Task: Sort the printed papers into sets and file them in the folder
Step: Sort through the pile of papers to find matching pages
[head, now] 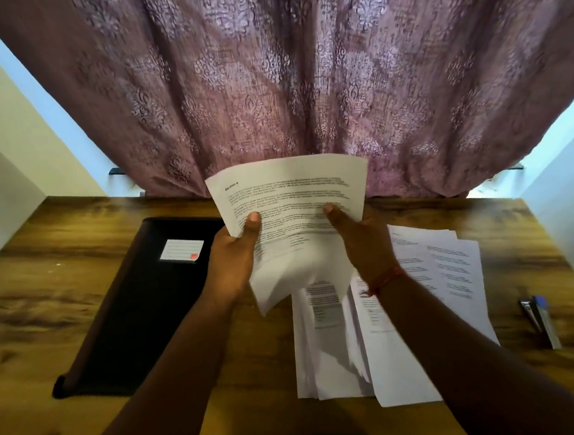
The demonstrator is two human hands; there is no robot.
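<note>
Hands — left hand (pixel 235 255) and right hand (pixel 361 237) — both pinch a raised sheaf of white printed papers (pixel 287 196), apparently to read its heading; closed black folder (pixel 141 297) waits at the wooden table's (pixel 42 271) left edge.

Paper, wood grain and patterned cloth

Matt white printed sheets (pixel 287 196); a wood-grain table (pixel 59 269) with a slight sheen; a smooth black folder (pixel 141 307); a purple damask-patterned cloth curtain (pixel 284 73); a metal stapler (pixel 541 321).

Curtain (pixel 284 73) mauve, damask pattern; folder (pixel 141 307) black, white label (pixel 181 250); table (pixel 44 288) brown woodgrain; papers (pixel 448 273) white.
</note>
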